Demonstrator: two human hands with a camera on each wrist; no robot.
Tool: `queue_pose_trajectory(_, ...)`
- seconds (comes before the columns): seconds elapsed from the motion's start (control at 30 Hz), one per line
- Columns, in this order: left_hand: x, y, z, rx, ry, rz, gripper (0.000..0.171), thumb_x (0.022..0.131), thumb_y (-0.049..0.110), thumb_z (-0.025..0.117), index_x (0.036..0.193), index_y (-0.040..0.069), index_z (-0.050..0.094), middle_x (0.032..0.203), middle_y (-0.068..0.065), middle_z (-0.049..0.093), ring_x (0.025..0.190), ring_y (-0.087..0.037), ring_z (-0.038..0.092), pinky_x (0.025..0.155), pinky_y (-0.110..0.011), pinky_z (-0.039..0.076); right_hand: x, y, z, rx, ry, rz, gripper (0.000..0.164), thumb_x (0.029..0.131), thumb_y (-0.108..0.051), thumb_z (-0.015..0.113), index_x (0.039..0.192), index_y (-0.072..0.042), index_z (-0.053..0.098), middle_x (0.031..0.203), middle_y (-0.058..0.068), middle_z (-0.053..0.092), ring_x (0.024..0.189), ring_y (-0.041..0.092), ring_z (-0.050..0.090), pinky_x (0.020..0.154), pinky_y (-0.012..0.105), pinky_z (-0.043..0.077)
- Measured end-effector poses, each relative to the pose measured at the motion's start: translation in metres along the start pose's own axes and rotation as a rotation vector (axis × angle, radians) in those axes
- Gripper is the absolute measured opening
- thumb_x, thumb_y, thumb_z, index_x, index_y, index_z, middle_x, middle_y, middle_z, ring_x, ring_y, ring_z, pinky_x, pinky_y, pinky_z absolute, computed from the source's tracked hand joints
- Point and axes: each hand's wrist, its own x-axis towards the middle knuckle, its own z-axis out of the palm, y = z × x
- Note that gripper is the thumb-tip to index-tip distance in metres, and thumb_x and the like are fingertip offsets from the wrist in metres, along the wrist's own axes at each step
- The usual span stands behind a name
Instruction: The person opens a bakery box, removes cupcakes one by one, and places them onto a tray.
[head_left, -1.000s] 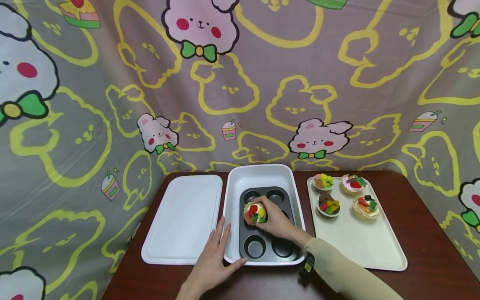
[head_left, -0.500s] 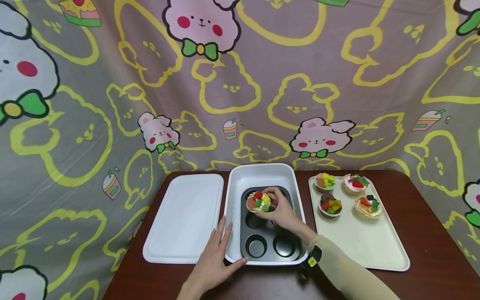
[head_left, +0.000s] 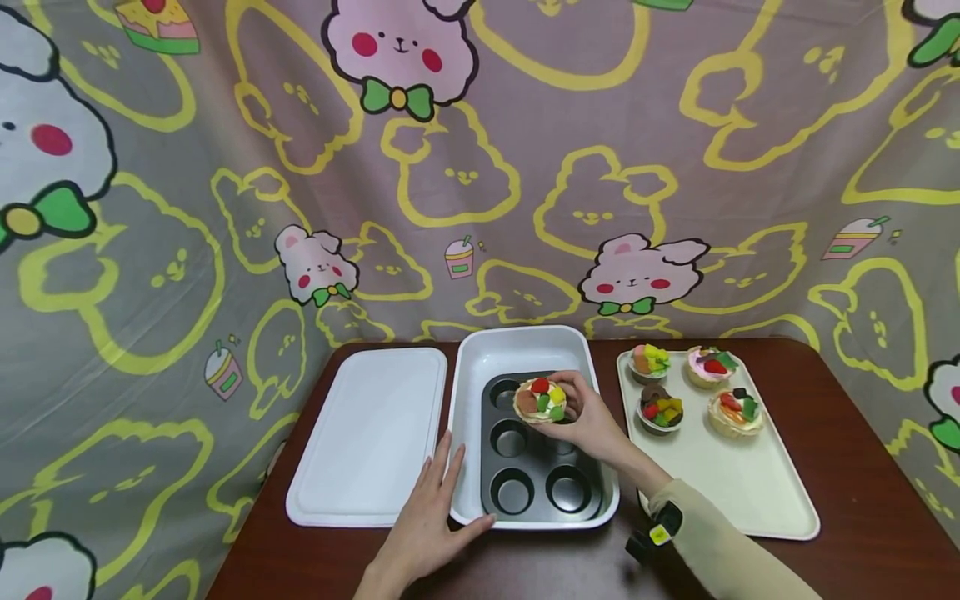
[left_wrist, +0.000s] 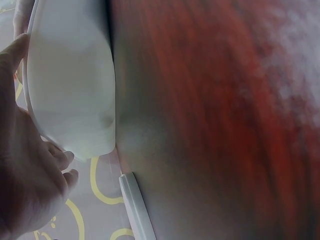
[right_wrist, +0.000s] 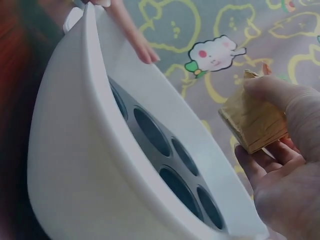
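My right hand (head_left: 592,425) pinches a fruit tart (head_left: 540,402) above the dark muffin tin (head_left: 528,462). Red, yellow, green and brown pieces top the tart. In the right wrist view its tan crust (right_wrist: 257,120) sits between thumb and fingers, raised above the rim. The tin lies inside a white deep tub (head_left: 517,343); the cups that show hold nothing, and the hand and tart cover others. My left hand (head_left: 423,517) lies at the tub's near left edge, fingers spread straight, thumb along the near rim. The left wrist view shows its fingers (left_wrist: 62,159) against the tub's wall.
To the right is a cream tray (head_left: 720,487) bearing several tarts and cupcakes, among them a chocolate-topped cupcake (head_left: 660,410) and a cream tart (head_left: 735,414). A flat white lid (head_left: 367,437) lies left of the tub. A patterned curtain (head_left: 480,183) hangs behind the brown table (head_left: 847,467).
My right hand has lifted the tart out of the muffin tin's left middle cup and carried it up and to the right. The left hand stays in place.
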Motion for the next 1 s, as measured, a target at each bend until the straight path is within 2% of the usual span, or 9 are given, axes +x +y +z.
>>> queue_pose_trajectory(0.1,0.0,0.0,0.0,0.002,0.005,0.002,0.114,0.091,0.08,0.07,0.175,0.015,0.028,0.188,-0.007,0.007,0.168,-0.037,0.032,0.138,-0.061,0.028,-0.007,-0.001,-0.008,-0.017,0.007,0.002,0.073,0.089,-0.004,0.09,0.147,-0.002,0.045,0.149,0.026,0.068,0.136,0.039,0.066,0.122,0.059,0.052)
queue_pose_trajectory(0.2,-0.001,0.0,0.0,0.001,0.006,0.002,0.114,0.091,0.08,0.069,0.176,0.015,0.028,0.188,-0.008,0.008,0.168,-0.039,0.032,0.138,-0.06,0.028,-0.017,-0.003,-0.017,-0.005,0.004,0.025,0.073,0.09,-0.004,0.089,0.148,-0.003,0.044,0.15,0.026,0.067,0.131,0.03,0.067,0.116,0.036,0.057)
queue_pose_trajectory(0.27,-0.001,-0.001,0.0,0.002,0.008,0.004,0.114,0.091,0.08,0.069,0.176,0.015,0.028,0.188,-0.008,0.008,0.168,-0.04,0.032,0.138,-0.06,0.028,-0.024,-0.005,-0.022,0.004,0.003,0.044,0.074,0.091,-0.006,0.089,0.149,-0.003,0.043,0.151,0.025,0.066,0.129,0.022,0.067,0.111,0.021,0.054)
queue_pose_trajectory(0.33,-0.001,-0.001,0.0,0.003,0.01,0.006,0.114,0.091,0.08,0.069,0.176,0.015,0.028,0.188,-0.008,0.008,0.168,-0.04,0.032,0.138,-0.06,0.028,-0.031,-0.007,-0.028,0.019,0.007,0.052,0.075,0.091,-0.007,0.089,0.15,-0.003,0.043,0.151,0.025,0.066,0.126,0.014,0.067,0.107,0.013,0.051)
queue_pose_trajectory(0.5,0.0,-0.001,0.0,0.007,0.018,0.014,0.114,0.091,0.08,0.069,0.176,0.015,0.028,0.188,-0.007,0.008,0.168,-0.038,0.033,0.138,-0.06,0.028,-0.05,-0.011,-0.043,0.031,0.03,0.041,0.076,0.091,-0.004,0.088,0.151,0.0,0.041,0.15,0.029,0.065,0.116,-0.001,0.067,0.102,0.011,0.054)
queue_pose_trajectory(0.63,0.0,-0.002,0.001,0.01,0.021,0.018,0.114,0.091,0.08,0.069,0.176,0.015,0.028,0.188,-0.007,0.008,0.168,-0.036,0.034,0.138,-0.059,0.028,-0.065,-0.01,-0.054,0.027,0.049,0.024,0.076,0.092,-0.002,0.086,0.151,0.001,0.04,0.147,0.028,0.066,0.114,-0.006,0.066,0.098,0.011,0.054)
queue_pose_trajectory(0.73,0.0,-0.002,0.001,0.012,0.022,0.02,0.114,0.091,0.08,0.069,0.176,0.015,0.027,0.188,-0.007,0.008,0.168,-0.036,0.034,0.138,-0.059,0.029,-0.076,-0.005,-0.062,0.035,0.082,0.003,0.074,0.091,0.002,0.085,0.15,0.003,0.041,0.14,0.008,0.072,0.115,-0.007,0.065,0.096,0.01,0.053)
queue_pose_trajectory(0.87,0.0,-0.001,0.001,0.007,0.021,0.019,0.114,0.092,0.079,0.069,0.176,0.015,0.027,0.188,-0.007,0.009,0.168,-0.037,0.033,0.138,-0.059,0.028,-0.09,0.003,-0.071,0.052,0.137,-0.026,0.071,0.09,0.009,0.083,0.147,0.005,0.041,0.129,-0.024,0.069,0.114,-0.009,0.066,0.093,0.008,0.054)
queue_pose_trajectory(1.0,0.0,-0.002,0.001,0.004,0.022,0.019,0.114,0.092,0.079,0.07,0.176,0.015,0.027,0.188,-0.007,0.009,0.168,-0.038,0.033,0.138,-0.059,0.028,-0.103,0.011,-0.08,0.082,0.171,-0.04,0.069,0.088,0.014,0.081,0.144,0.004,0.043,0.127,-0.029,0.069,0.112,-0.009,0.067,0.091,0.008,0.055)
